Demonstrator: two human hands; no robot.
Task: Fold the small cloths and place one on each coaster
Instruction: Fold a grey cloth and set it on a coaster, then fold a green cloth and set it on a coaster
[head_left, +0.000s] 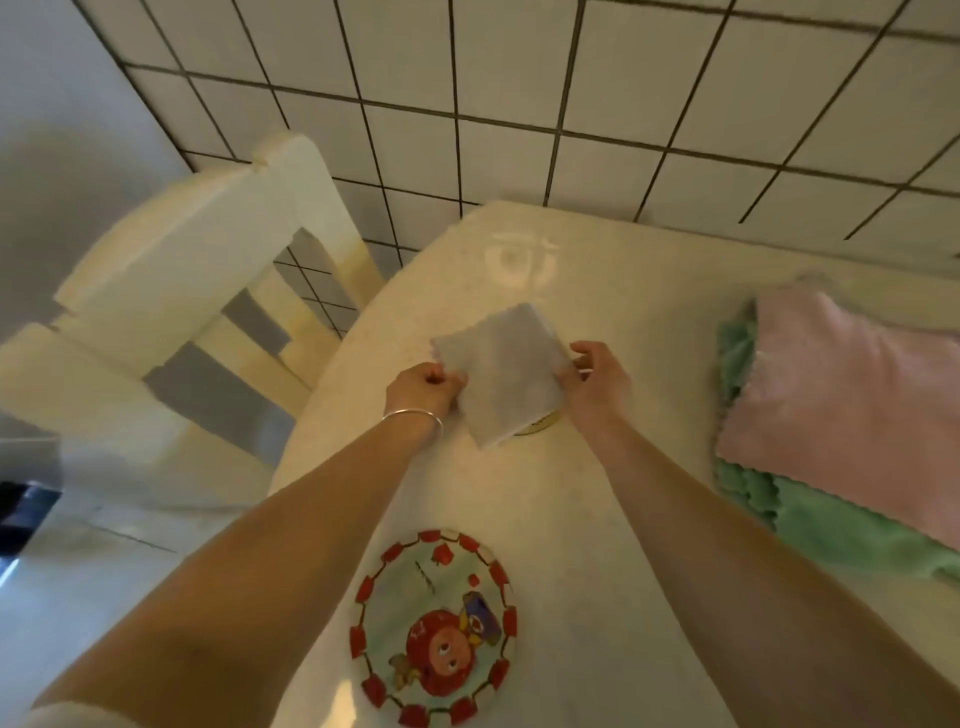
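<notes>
A folded grey cloth (506, 371) lies in the middle of the cream table (613, 291), over a coaster (540, 427) of which only a yellowish rim shows at the cloth's near right corner. My left hand (423, 389) pinches the cloth's left edge. My right hand (597, 379) pinches its right edge. A round coaster (436, 626) with a red border and a cartoon figure lies nearer me, bare. At the right lie a pink cloth (852, 395) and under it a green cloth (831, 525).
A cream wooden chair (208, 291) stands at the table's left side. White tiles with dark grout cover the floor beyond the table (571, 104). A dark object (21, 514) sits at the left edge of the view.
</notes>
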